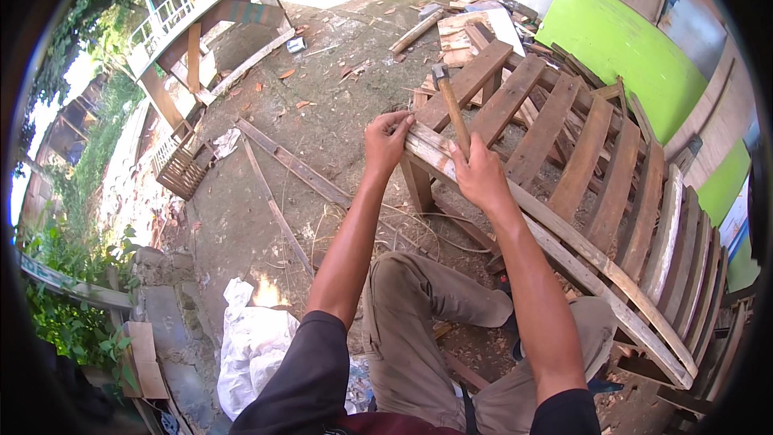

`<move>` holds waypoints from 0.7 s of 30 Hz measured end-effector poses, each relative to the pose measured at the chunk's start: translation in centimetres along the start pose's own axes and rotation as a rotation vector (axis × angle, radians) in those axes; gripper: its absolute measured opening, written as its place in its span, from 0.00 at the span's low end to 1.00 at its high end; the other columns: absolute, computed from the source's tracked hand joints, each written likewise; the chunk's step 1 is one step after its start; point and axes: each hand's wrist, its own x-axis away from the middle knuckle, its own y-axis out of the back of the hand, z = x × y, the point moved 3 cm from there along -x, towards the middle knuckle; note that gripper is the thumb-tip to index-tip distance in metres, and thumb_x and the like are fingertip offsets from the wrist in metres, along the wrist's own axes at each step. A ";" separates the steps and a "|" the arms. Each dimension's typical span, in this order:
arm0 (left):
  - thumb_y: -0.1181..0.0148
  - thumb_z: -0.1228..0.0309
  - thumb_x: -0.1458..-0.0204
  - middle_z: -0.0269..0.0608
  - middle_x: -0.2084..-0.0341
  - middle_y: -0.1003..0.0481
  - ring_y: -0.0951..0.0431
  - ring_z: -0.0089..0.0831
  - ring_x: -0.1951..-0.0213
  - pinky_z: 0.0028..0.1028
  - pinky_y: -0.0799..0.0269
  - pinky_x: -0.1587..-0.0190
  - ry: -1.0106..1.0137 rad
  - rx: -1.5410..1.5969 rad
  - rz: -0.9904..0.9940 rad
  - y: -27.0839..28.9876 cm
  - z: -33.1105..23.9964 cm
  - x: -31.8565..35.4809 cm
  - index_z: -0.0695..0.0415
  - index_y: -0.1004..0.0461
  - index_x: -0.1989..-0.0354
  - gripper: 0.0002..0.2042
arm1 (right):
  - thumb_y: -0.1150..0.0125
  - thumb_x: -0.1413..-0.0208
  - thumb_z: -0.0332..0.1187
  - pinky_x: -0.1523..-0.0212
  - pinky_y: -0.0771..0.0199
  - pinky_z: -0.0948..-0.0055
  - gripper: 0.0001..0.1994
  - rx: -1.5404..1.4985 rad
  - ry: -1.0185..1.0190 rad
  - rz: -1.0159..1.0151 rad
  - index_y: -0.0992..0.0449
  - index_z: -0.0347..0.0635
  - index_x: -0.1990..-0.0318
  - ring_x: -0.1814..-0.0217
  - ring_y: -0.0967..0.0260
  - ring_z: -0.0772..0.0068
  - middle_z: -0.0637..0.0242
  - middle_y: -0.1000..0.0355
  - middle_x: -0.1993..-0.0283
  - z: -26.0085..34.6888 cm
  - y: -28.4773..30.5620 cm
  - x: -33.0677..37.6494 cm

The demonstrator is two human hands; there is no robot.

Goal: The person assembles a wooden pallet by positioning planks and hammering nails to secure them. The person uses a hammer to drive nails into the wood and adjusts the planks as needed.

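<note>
My right hand [480, 170] grips the wooden handle of a hammer [456, 115], its dark metal head raised beyond the hand. Beneath it runs a long, worn wooden strip [555, 228] along the near edge of a slatted wooden frame [527, 133]. At the strip's far left end, my left hand [388, 141] is closed in a pinch against the wood. Whatever its fingertips hold, if anything, is too small to make out. The hammer head is apart from the left hand, to its upper right.
Loose wooden strips [294, 163] and thin cord lie on the ground left of the frame. A white sack [251, 346] is by my left side. Farther off are a plastic crate [180, 166], a tilted wooden table [211, 20], scrap wood [416, 31] and a green panel [624, 52].
</note>
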 end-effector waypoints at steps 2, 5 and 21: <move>0.30 0.67 0.44 0.48 0.62 0.17 0.17 0.33 0.58 0.30 0.23 0.55 -0.041 -0.053 -0.014 0.0 -0.6 0.2 0.61 0.15 0.58 0.11 | 0.45 0.33 0.43 0.56 0.30 0.38 0.19 -0.005 0.020 -0.012 0.33 0.30 0.55 0.56 0.28 0.23 0.29 0.26 0.66 -0.2 -0.1 0.0; 0.30 0.68 0.44 0.47 0.60 0.17 0.18 0.32 0.56 0.30 0.24 0.54 -0.083 -0.097 -0.027 0.0 -1.3 0.5 0.61 0.15 0.57 0.11 | 0.45 0.33 0.43 0.56 0.30 0.38 0.19 -0.008 0.029 -0.017 0.34 0.30 0.55 0.57 0.28 0.22 0.29 0.26 0.66 -0.2 -0.2 0.1; 0.30 0.68 0.45 0.46 0.65 0.16 0.20 0.38 0.59 0.34 0.24 0.54 -0.222 -0.194 -0.073 -0.2 -1.7 1.3 0.59 0.14 0.58 0.10 | 0.46 0.31 0.44 0.60 0.29 0.41 0.20 -0.120 0.043 -0.044 0.31 0.30 0.59 0.60 0.27 0.26 0.33 0.26 0.68 4.6 0.5 2.0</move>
